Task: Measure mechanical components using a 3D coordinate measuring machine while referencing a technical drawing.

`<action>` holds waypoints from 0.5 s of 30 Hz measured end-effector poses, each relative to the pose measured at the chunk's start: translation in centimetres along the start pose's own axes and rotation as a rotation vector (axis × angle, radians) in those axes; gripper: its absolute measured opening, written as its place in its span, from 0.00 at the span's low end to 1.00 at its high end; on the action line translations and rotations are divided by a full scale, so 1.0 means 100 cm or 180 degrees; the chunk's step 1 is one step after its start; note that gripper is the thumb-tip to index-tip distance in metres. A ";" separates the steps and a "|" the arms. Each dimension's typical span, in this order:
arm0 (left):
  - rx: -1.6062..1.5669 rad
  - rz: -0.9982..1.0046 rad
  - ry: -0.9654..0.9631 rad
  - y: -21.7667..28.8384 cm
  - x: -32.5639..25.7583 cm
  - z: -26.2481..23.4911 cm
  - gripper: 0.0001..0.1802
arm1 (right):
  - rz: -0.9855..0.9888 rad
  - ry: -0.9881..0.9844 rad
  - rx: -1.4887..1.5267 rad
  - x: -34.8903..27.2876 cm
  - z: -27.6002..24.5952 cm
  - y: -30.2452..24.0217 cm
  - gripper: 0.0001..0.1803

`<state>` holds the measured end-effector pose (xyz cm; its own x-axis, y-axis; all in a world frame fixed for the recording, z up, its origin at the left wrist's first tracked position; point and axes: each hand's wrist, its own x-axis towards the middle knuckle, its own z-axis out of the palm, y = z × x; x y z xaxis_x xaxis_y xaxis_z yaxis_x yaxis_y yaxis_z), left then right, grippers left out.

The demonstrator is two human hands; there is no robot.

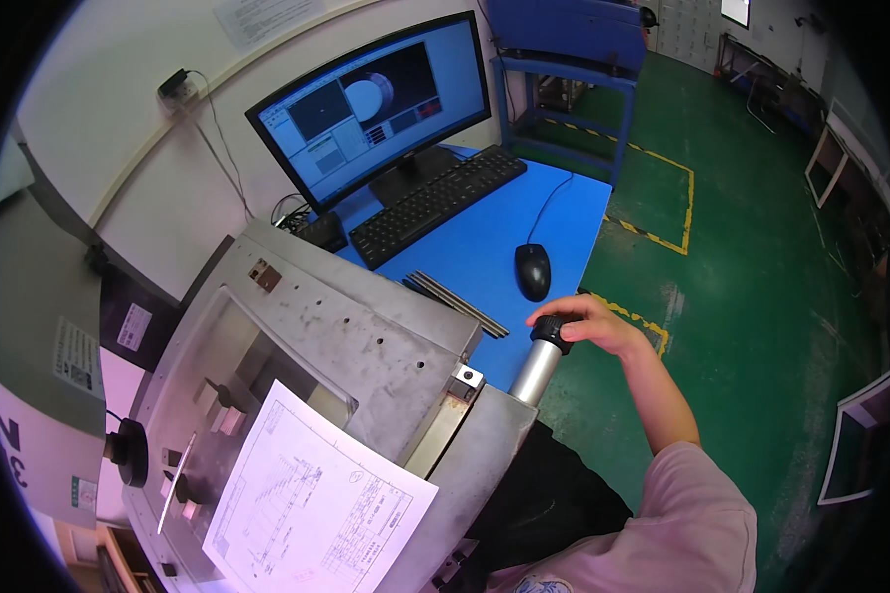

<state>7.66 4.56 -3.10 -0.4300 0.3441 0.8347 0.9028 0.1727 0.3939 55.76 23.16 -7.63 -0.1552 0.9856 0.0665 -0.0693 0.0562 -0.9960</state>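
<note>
My right hand (595,326) reaches out from the pink sleeve, its fingers curled round a black ribbed knob (550,332). This knob caps a silver cylinder (535,372) that sticks out from the corner of a grey metal measuring machine (386,326). A sheet with a technical drawing (316,504) lies across the machine's bed, over part of its glass plate (267,346). Beside the sheet, a slim whitish rod (176,482) stands out near small clamp-like blocks (229,419). My left hand does not show.
Past the knob, a blue tabletop (465,237) bears a black mouse (532,272), a keyboard (440,203), several thin metal rods (455,301) and a lit monitor (376,109). A black round knob (129,452) juts out at the left. Green floor (732,296) with yellow markings spreads to the right.
</note>
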 end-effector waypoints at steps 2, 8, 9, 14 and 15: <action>-0.0020 -0.0001 -0.0004 -0.001 0.000 0.002 0.23 | 0.0006 -0.0002 0.0004 0.000 0.000 0.000 0.32; -0.0062 -0.0007 0.0000 -0.003 -0.002 0.004 0.23 | -0.0002 -0.0031 -0.0015 0.000 -0.001 0.001 0.32; -0.0068 -0.0008 0.0001 -0.003 -0.002 0.004 0.23 | -0.0022 -0.0021 0.0018 0.000 0.000 0.001 0.32; -0.0102 -0.0011 -0.0002 -0.001 0.000 0.002 0.22 | -0.0051 -0.0012 0.0058 -0.001 0.001 0.000 0.32; -0.0109 -0.0010 -0.0002 0.000 0.000 0.002 0.22 | -0.0060 -0.0015 0.0057 -0.001 0.001 0.000 0.32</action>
<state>7.64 4.70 -3.16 -0.4330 0.3442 0.8331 0.9011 0.1421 0.4096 55.71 23.05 -7.61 -0.1583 0.9837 0.0854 -0.0897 0.0718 -0.9934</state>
